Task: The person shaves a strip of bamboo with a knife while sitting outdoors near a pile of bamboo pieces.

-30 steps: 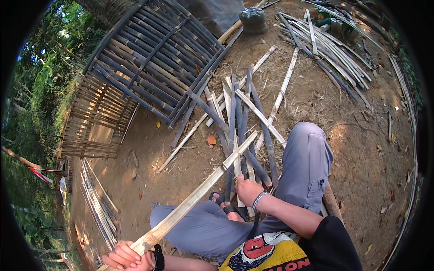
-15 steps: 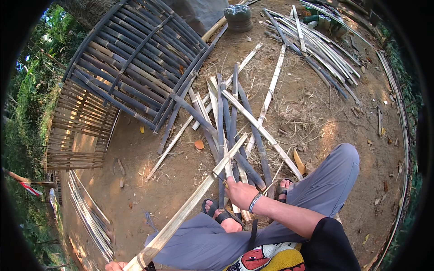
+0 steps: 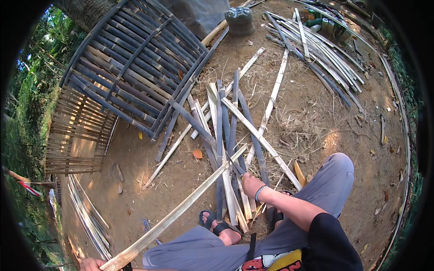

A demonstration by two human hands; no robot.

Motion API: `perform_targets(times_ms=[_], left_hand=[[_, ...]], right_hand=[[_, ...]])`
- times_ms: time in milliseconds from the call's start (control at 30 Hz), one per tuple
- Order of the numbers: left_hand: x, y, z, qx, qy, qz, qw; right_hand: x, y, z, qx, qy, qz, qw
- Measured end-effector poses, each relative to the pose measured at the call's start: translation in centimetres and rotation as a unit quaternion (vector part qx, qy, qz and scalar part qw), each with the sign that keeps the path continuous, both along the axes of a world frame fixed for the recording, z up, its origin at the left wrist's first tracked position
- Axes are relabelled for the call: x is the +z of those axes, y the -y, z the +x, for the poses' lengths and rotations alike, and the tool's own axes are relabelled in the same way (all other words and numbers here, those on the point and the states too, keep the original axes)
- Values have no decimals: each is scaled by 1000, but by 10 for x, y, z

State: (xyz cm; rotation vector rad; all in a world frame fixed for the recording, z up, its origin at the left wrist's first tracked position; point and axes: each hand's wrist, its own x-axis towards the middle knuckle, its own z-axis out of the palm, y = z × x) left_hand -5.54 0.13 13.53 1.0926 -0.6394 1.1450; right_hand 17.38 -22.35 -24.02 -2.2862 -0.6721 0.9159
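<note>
Bare dirt ground (image 3: 172,189), strewn with split bamboo slats (image 3: 226,126) beside a woven bamboo cage (image 3: 131,67), lies under you. Your left hand (image 3: 92,263) grips the near butt of a long bamboo strip (image 3: 181,212), which runs diagonally up-right toward your right hand (image 3: 251,184). That hand is closed on a thin blade (image 3: 233,163) touching the strip's far end.

A long pale split bamboo strip (image 3: 181,212) runs from the left hand (image 3: 90,264) at the lower left edge up and right to the right hand (image 3: 252,184) at centre. Ahead of the right hand, a heap of grey and pale bamboo slats (image 3: 226,131) lies on the bare dirt ground (image 3: 352,135). A large woven bamboo-slat cage (image 3: 131,67) lies left of the heap. A bundle of thin bamboo strips (image 3: 316,49) lies far right, with a dark tied sack (image 3: 239,20) between it and the cage. Sandalled feet (image 3: 217,223) rest just below the heap.
</note>
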Motion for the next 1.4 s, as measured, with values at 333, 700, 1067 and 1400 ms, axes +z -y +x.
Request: perform_targets(times_ms=[333, 700, 1067, 1400], left_hand=[[-8, -11, -3, -16, 24, -39, 999], [-11, -18, -16, 16, 39, -31, 999], [-9, -7, 2, -31, 70, -5, 997], [-9, -11, -3, -83, 87, 8, 993]], right_hand=[[7, -14, 5, -3, 4, 7, 1000], [3, -26, -2, -2, -22, 2, 1000], [15, -29, 10, 8, 12, 16, 1000], [-20, -12, 17, -56, 17, -12, 998]])
